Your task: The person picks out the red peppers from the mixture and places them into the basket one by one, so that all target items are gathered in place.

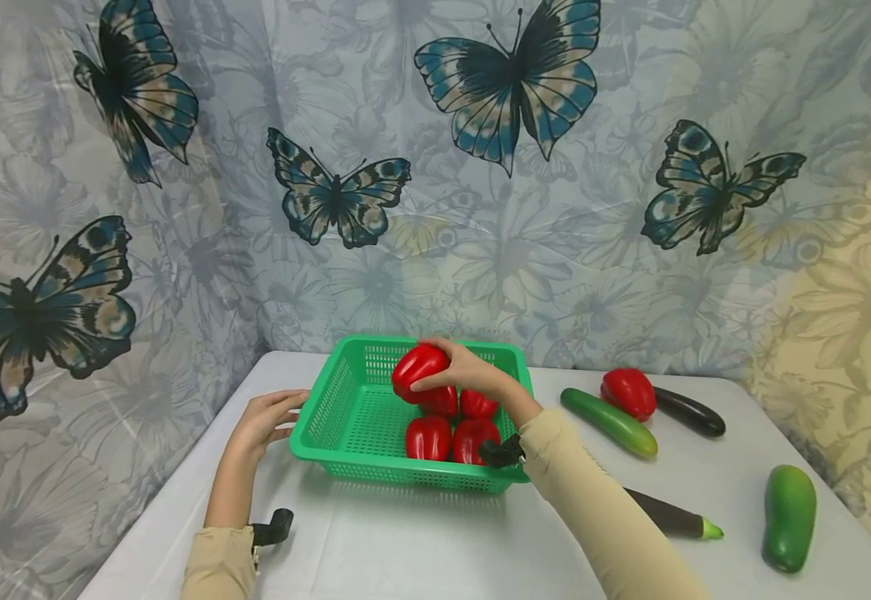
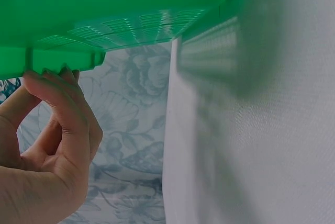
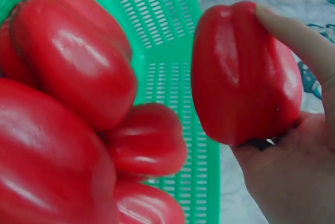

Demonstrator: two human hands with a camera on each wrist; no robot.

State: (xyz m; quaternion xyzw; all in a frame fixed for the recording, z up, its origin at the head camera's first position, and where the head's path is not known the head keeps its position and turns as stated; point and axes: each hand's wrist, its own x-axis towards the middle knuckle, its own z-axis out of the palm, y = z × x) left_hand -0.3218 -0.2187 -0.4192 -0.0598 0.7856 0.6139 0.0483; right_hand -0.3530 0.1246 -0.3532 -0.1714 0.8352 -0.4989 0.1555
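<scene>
My right hand [image 1: 467, 367] grips a red bell pepper [image 1: 418, 372] above the green basket [image 1: 405, 472]. In the right wrist view, thumb and fingers wrap round the held pepper [image 3: 243, 75] from one side. Several more red bell peppers [image 1: 429, 439] lie inside, grouped in the basket's right half; the held one partly covers a pepper behind it. At the left end my left hand [image 1: 261, 419] pinches the basket's rim [image 2: 57, 64], thumb and fingertips meeting there in the left wrist view.
On the white table right of the basket lie a cucumber [image 1: 610, 423], another red bell pepper [image 1: 628, 393] and a dark eggplant [image 1: 690, 411]. Nearer are a dark, green-tipped vegetable [image 1: 668, 512], partly behind the right sleeve, and a green squash [image 1: 790, 518]. Butterfly-patterned cloth [image 1: 480, 275] hangs behind.
</scene>
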